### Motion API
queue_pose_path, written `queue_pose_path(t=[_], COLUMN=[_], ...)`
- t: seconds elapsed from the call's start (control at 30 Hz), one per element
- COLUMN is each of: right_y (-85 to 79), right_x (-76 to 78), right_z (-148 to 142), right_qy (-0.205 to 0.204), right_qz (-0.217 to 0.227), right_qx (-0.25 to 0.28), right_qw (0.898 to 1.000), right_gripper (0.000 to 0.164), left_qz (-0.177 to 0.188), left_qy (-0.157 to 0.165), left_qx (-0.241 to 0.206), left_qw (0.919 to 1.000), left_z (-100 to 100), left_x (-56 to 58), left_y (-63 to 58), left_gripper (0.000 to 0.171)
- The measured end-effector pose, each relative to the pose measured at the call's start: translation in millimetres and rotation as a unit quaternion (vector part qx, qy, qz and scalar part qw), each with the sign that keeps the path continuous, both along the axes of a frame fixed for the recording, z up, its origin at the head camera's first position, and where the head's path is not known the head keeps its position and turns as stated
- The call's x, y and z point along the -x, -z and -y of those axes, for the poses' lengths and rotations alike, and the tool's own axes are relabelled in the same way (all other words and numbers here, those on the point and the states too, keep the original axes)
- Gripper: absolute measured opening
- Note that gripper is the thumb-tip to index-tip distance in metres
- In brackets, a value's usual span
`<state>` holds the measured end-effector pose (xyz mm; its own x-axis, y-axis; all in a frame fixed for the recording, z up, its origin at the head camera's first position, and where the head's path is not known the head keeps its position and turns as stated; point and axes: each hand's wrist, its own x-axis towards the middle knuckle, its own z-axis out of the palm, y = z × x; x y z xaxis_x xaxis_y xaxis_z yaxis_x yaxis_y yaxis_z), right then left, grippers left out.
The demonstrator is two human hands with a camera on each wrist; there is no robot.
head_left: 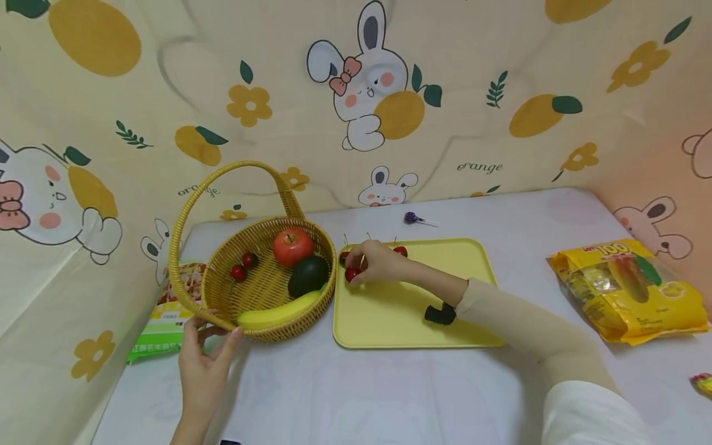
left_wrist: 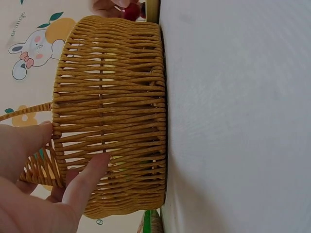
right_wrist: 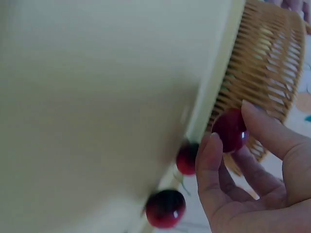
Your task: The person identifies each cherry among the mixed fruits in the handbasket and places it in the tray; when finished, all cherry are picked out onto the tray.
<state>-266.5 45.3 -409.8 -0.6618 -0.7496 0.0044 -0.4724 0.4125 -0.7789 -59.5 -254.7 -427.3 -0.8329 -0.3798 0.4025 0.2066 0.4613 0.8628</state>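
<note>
You seem mid-pickup: right hand (head_left: 382,262) pinching a cherry (right_wrist: 228,129) at the tray (head_left: 384,318), left hand (head_left: 204,366) gripping the basket (head_left: 286,331); next likely calls for lifting over its rim.

Basket handle (head_left: 175,247) obstructs left; room above tray (head_left: 384,324) front.

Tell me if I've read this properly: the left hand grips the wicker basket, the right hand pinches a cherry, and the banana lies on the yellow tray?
Not quite: the banana lies inside the wicker basket, not on the yellow tray, as the head view shows. The left hand does grip the basket, and the right hand does pinch a cherry.
</note>
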Motion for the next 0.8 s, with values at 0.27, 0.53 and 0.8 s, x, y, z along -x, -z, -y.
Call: queue_pose_path(t=[0.27, 0.53, 0.8], right_y=[8.4, 11.8, 9.1], right_x=[-9.4, -7.7, -9.7], right_z=[9.3, 16.9, 18.2], right_qy=[-0.006, 0.0, 0.008], right_qz=[-0.013, -0.04, -0.059], right_qx=[-0.028, -0.048, -0.057], right_qw=[1.0, 0.998, 0.997], right_gripper=[0.027, 0.029, 0.031], left_qz=[0.001, 0.005, 0.006], left_qy=[0.0, -0.007, -0.01], left_qx=[-0.001, 0.0, 0.001], left_qw=[1.0, 1.0, 0.9999], left_z=[0.0, 0.5, 0.7], left_x=[0.5, 0.6, 0.4], left_y=[1.3, 2.0, 1.7], left_gripper=[0.048, 0.049, 0.049])
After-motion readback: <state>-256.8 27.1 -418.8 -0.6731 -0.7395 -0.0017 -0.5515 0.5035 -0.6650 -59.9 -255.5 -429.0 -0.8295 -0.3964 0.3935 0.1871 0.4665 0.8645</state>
